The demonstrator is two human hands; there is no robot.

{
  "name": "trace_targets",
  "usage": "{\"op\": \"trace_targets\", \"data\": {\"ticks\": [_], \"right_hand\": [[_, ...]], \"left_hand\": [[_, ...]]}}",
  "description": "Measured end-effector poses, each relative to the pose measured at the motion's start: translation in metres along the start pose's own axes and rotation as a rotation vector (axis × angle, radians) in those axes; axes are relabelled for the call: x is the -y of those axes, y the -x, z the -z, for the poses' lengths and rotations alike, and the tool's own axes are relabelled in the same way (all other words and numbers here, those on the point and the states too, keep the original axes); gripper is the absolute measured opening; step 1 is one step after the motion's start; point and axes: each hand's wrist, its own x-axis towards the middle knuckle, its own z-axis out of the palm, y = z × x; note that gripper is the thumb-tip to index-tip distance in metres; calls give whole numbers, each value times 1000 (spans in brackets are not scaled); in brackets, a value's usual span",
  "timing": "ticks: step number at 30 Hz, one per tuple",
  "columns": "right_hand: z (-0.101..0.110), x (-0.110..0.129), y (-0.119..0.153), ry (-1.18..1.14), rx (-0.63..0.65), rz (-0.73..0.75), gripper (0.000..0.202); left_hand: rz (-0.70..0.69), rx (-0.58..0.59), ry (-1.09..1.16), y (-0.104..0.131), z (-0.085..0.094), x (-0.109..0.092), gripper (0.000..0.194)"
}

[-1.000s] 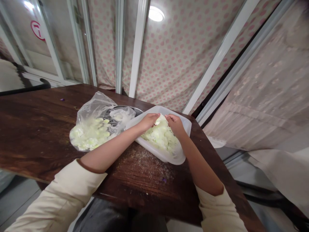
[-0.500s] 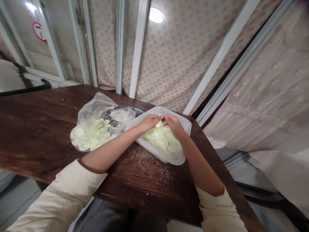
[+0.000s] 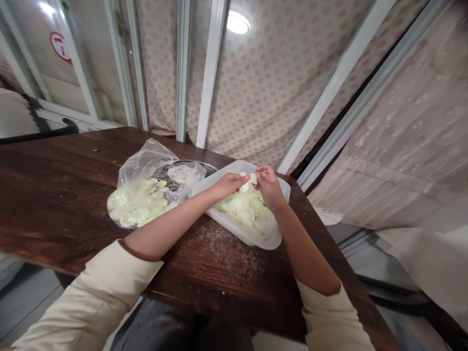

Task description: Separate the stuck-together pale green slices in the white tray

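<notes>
So nearest are the rolled cream sleeves (image 3: 109, 275), then pale crumbs (image 3: 228, 248) scattered over the dark wood surface (image 3: 54, 204). Past those there's a white plastic tub (image 3: 234, 233) with a heap of pale green-white pieces (image 3: 245, 209) in it. Left hand (image 3: 230, 184) is over it, fingertips pinched on a white chunk (image 3: 243, 185); right hand (image 3: 269, 186) is just beside, pinching a small bit (image 3: 253, 179). Left of the tub, a clear bag (image 3: 144, 163) holds more pieces, with a metal dish rim (image 3: 209, 167) partly hidden behind. Farthest back, pink-dotted curtain (image 3: 270, 92).
</notes>
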Motion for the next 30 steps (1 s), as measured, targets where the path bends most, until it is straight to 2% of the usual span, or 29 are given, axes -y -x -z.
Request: {"op": "trace_targets", "data": {"ticks": [3,5,8,13,17,23,27,30], "right_hand": [[0,0,2,194,-19,2,17],[-2,5,6,393,11,76,16],[-5,14,13,581,93,217,29],[-9,21,17,412,205,240,38],[-12,18,14,347,224,161,29],[-8,11,8,328,111,150,26],[-4,13,8,542,19,216,27],[-5,18,11,771,-36,290,25]], "left_hand": [[-2,1,8,2,0,0,41],[0,1,11,2,0,0,44],[-8,-41,-24,2,0,1,47],[-84,-48,-61,0,2,0,43],[-61,-102,-59,-2,4,2,45],[-69,-100,-60,-3,3,2,43],[-60,-39,-71,0,1,-3,33],[-7,-71,-86,1,0,-6,32]]}}
